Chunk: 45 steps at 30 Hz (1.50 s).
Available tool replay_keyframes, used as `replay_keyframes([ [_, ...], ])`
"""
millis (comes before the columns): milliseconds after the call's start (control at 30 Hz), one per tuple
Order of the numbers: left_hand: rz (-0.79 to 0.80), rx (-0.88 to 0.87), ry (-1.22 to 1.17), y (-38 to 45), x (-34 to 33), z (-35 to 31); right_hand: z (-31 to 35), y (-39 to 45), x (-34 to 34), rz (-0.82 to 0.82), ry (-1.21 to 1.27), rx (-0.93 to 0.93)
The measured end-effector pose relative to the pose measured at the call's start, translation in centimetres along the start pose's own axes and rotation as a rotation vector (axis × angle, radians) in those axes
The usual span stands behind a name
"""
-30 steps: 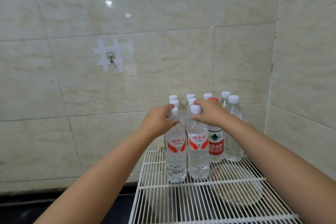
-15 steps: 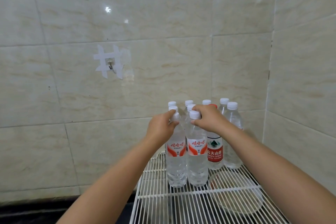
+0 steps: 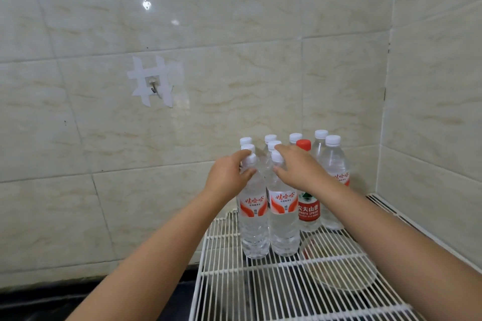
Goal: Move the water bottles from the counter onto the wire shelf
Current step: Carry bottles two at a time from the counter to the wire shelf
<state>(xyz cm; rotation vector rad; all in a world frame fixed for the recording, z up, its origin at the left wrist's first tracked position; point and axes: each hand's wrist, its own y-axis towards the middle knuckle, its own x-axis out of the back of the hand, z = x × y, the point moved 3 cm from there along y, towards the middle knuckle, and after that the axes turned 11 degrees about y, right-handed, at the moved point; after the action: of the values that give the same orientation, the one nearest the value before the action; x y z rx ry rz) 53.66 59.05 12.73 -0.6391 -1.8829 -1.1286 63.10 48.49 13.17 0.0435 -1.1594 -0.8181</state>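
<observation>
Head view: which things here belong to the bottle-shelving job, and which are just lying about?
Job: water bottles, wire shelf, left hand and right hand at the two front bottles' necks.
Lying about: taped wall hook, round dish under the shelf.

Clear water bottles (image 3: 284,219) with white caps, most with red-and-white labels, and one red-capped bottle (image 3: 308,210) with a red-and-green label, stand upright, packed together in rows at the back of the white wire shelf (image 3: 260,292), near the tiled corner.
</observation>
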Motion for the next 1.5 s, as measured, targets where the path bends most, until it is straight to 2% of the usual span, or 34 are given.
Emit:
replay_keyframes([
  [200, -0.024, -0.071, 0.255, -1.5, 0.6, 0.3, 1.2, -1.2, 0.5, -0.083, -0.119, 0.105],
  [333, -0.042, 0.008, 0.397, -3.2, 2.2, 2.8, 4.0, -1.2, 0.0, -0.234, -0.070, 0.307],
  [433, -0.050, 0.151, 0.468, -6.5, 3.7, 6.1, 7.7, -1.1, -2.4, -0.222, -0.018, 0.433],
  [500, -0.001, 0.267, 0.539, -9.9, 4.4, 9.0, 11.0, -1.7, -5.2, -0.127, 0.037, 0.533],
  [633, 0.112, 0.462, 0.702, -18.5, 6.3, 15.0, 18.2, -4.6, -12.0, 0.080, 0.140, 0.606],
  [833, 0.047, 0.721, 0.732, -33.9, 11.5, 22.1, 30.5, -13.9, -22.1, 0.346, 0.234, 0.736],
  [933, 0.095, 0.874, 0.784, -42.3, 14.1, 25.5, 36.6, -19.5, -26.6, 0.469, 0.201, 0.790],
  [1100, 0.131, 1.092, 0.792, -55.6, 18.8, 31.4, 47.6, -29.0, -33.5, 0.622, 0.243, 0.787],
  [1233, 0.171, 1.182, 0.787, -63.7, 22.6, 35.2, 56.7, -35.3, -37.1, 0.700, 0.320, 0.816],
  [1500, 0.270, 1.361, 0.681, -75.1, 26.6, 45.9, 68.9, -40.1, -46.1, 0.811, 0.263, 0.861],
])
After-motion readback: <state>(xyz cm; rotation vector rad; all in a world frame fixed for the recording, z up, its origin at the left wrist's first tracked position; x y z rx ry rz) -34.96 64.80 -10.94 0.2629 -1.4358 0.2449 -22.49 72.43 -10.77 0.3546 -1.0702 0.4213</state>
